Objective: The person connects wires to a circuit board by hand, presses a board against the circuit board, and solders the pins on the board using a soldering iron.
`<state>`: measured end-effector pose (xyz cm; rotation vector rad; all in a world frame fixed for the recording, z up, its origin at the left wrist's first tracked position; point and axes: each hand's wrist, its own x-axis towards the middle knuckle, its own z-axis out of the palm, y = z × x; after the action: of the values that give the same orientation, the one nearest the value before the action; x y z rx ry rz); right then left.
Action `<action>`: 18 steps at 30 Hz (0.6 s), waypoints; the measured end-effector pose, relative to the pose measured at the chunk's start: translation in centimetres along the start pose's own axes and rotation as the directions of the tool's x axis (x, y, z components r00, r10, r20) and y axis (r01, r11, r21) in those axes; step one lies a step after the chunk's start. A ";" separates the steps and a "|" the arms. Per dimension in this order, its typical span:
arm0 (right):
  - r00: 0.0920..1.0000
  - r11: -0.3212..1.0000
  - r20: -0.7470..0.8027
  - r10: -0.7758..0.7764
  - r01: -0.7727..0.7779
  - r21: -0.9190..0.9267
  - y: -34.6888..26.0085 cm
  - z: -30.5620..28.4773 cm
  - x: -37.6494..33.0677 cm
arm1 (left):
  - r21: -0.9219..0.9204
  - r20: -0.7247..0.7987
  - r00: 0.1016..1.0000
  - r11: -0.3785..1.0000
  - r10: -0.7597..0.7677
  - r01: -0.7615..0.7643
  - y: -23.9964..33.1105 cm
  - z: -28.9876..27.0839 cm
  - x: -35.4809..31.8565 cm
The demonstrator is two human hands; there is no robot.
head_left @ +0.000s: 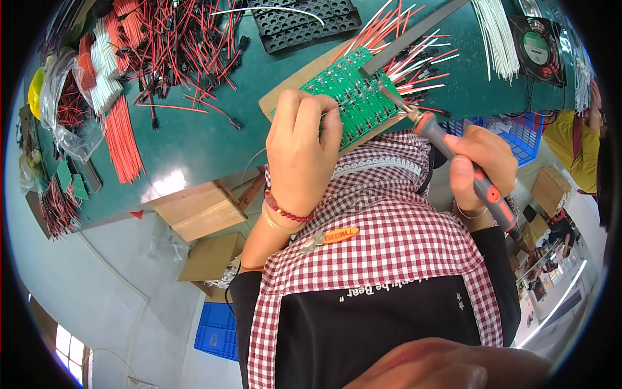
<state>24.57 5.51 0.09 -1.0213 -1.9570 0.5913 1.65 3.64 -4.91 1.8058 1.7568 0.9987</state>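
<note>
My right hand (483, 170) grips a grey and red soldering iron (476, 174), its tip close to the right end of a green circuit board panel (353, 87). Over the panel's left part, my left hand (303, 142) is closed in a pinch on a thin solder wire (254, 159), whose tail hangs below the wrist. The panel carries rows of small parts and lies tilted on a brown board (275, 100). A dark flat metal bar (414, 35) rests across its upper edge. Red and white wires (421, 65) fan out beyond the panel.
Red wires with black connectors (188, 45) are heaped at the far left, beside bundled red and white wires (120, 129). A black perforated tray (304, 26) lies at the back. White wires (495, 39) and a fan (536, 48) are at the right. A person in yellow (567, 139) is nearby.
</note>
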 end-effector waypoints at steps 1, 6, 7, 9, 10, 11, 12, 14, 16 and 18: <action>0.999 1.000 0.036 -0.010 0.009 0.009 0.0 0.3 0.1 | 0.000 0.002 1.000 1.000 -0.014 0.014 0.0 -0.1 -0.1; 0.996 0.999 0.074 -0.041 0.039 0.023 0.0 1.2 0.3 | 0.015 -0.007 0.998 0.998 0.058 -0.058 -0.7 0.2 -0.2; 0.996 0.999 0.081 -0.032 0.029 0.041 0.0 1.3 0.2 | 0.030 0.000 0.998 0.998 0.056 -0.056 -0.7 0.2 -0.2; 0.996 0.998 0.090 -0.023 0.018 0.057 -0.1 1.6 0.2 | 0.040 -0.001 0.999 0.998 0.045 -0.045 -0.7 0.1 -0.3; 0.995 0.999 0.099 -0.018 0.014 0.043 -0.3 1.7 0.2 | 0.052 -0.003 0.999 0.998 0.035 -0.035 -0.7 0.0 -0.3; 0.994 1.000 0.108 -0.013 0.010 0.030 -0.4 1.8 0.1 | 0.051 -0.004 0.999 0.998 0.035 -0.034 -0.7 0.0 -0.3; 0.994 1.000 0.109 -0.013 0.010 0.030 -0.5 1.8 0.0 | 0.063 0.002 1.000 0.998 0.028 -0.028 -0.8 0.1 -0.3; 0.995 1.000 0.096 0.001 -0.002 0.020 -0.7 2.1 -0.4 | 0.075 0.007 1.000 0.997 0.021 -0.021 -0.9 0.2 -0.3; 0.996 1.000 0.092 -0.021 0.019 0.015 -0.7 2.3 -0.5 | 0.072 0.011 0.999 0.997 0.032 -0.033 -1.1 0.5 -0.4; 0.995 0.999 0.088 -0.041 0.040 0.010 -0.9 2.5 -0.5 | 0.075 0.014 1.000 0.997 0.019 -0.020 -0.8 0.5 -0.2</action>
<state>22.22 4.55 -0.85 -0.9627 -2.0459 0.6303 1.48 3.60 -5.83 1.8748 1.7939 0.9374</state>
